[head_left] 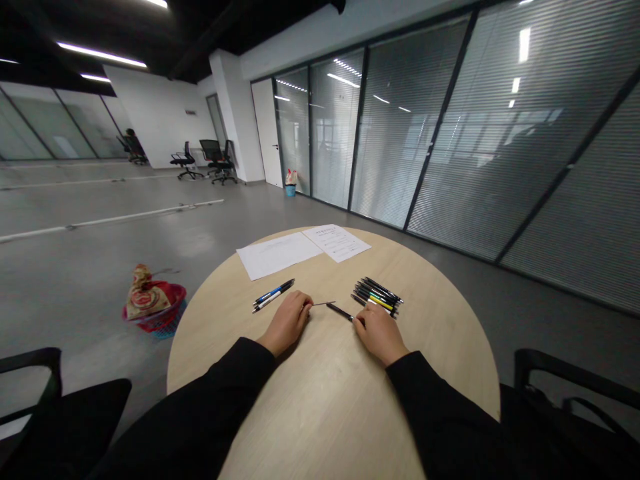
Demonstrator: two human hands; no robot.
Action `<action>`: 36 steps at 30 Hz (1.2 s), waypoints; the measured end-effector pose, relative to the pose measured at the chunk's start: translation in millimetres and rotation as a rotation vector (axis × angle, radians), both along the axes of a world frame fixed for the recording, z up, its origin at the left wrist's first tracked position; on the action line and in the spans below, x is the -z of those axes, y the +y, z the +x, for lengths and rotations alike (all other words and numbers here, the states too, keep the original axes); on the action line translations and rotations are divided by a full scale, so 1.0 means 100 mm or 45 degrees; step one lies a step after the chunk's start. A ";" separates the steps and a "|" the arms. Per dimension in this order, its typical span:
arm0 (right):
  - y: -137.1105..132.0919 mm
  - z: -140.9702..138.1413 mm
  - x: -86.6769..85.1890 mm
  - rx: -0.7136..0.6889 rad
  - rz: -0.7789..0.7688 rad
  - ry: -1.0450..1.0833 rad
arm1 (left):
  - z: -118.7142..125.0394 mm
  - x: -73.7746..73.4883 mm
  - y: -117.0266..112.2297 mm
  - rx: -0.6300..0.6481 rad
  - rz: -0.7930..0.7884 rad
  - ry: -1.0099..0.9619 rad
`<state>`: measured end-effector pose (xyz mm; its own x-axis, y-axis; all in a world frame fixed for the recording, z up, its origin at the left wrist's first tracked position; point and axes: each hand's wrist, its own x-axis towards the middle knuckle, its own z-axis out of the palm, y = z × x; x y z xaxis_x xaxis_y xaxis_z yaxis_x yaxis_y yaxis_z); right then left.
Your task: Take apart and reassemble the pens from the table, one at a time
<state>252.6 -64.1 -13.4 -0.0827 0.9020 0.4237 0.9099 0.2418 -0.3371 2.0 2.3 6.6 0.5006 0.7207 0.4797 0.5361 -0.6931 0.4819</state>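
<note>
Over the middle of the round table, my left hand pinches a thin dark pen refill, its tip pointing right. My right hand is closed on the near end of a black pen barrel. The barrel's far end slants up and left, close to the refill's tip; whether they touch I cannot tell. Just beyond my right hand lies a row of several pens, mostly black, one with yellow. A few blue, white and black pens lie together beyond and left of my left hand.
Two sheets of paper, a left one and a printed right one, lie at the far edge of the table. On the floor at left stands a basket with a bag in it. Chairs flank me, left and right.
</note>
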 end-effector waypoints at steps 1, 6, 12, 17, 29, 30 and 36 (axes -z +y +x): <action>0.00 0.00 -0.01 -0.001 0.014 0.026 | 0.01 -0.01 -0.01 0.031 -0.011 0.002; -0.02 -0.04 -0.08 -0.120 0.062 0.201 | 0.05 -0.07 -0.08 0.202 -0.072 -0.003; -0.06 -0.11 -0.15 -0.252 0.020 0.168 | 0.08 -0.07 -0.09 0.235 -0.061 -0.001; -0.06 -0.11 -0.10 -0.153 0.053 0.118 | 0.03 0.00 -0.01 0.086 0.015 -0.014; -0.06 -0.17 -0.03 -0.045 -0.015 -0.021 | 0.04 0.02 0.17 -0.273 -0.125 0.057; -0.06 -0.18 -0.03 -0.043 -0.025 -0.026 | 0.05 0.02 0.16 -0.278 -0.137 0.073; -0.08 -0.20 -0.03 -0.048 -0.043 -0.036 | 0.05 0.02 0.16 -0.277 -0.169 0.117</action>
